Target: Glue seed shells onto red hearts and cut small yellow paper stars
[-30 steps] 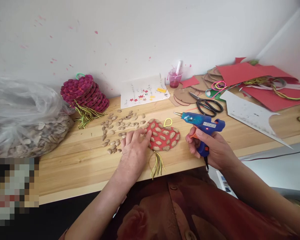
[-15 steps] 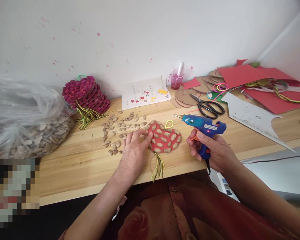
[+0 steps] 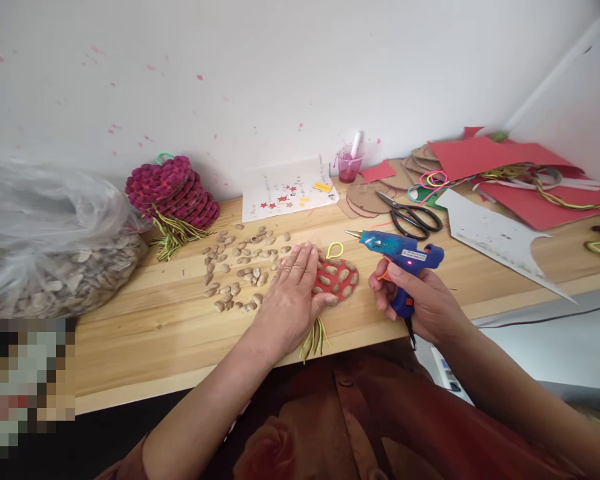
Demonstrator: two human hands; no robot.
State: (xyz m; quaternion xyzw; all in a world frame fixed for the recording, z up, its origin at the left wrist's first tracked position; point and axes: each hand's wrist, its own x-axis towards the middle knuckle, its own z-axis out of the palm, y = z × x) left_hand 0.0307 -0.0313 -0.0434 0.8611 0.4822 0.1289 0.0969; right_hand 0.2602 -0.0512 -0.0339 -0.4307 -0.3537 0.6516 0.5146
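From the edge, the left grip is now coming flat over the red piece on the table, pinching nothing, perhaps pressing peanuts; the right grip is enclosing the glue gun.

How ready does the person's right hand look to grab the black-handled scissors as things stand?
Probably not: the right hand is wrapped around the blue hot-glue gun, which would likely need setting down first. The black-handled scissors do lie close by, just beyond the gun.

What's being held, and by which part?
The right hand holds the glue gun by its handle; the left hand lies over the red peanut-covered piece.
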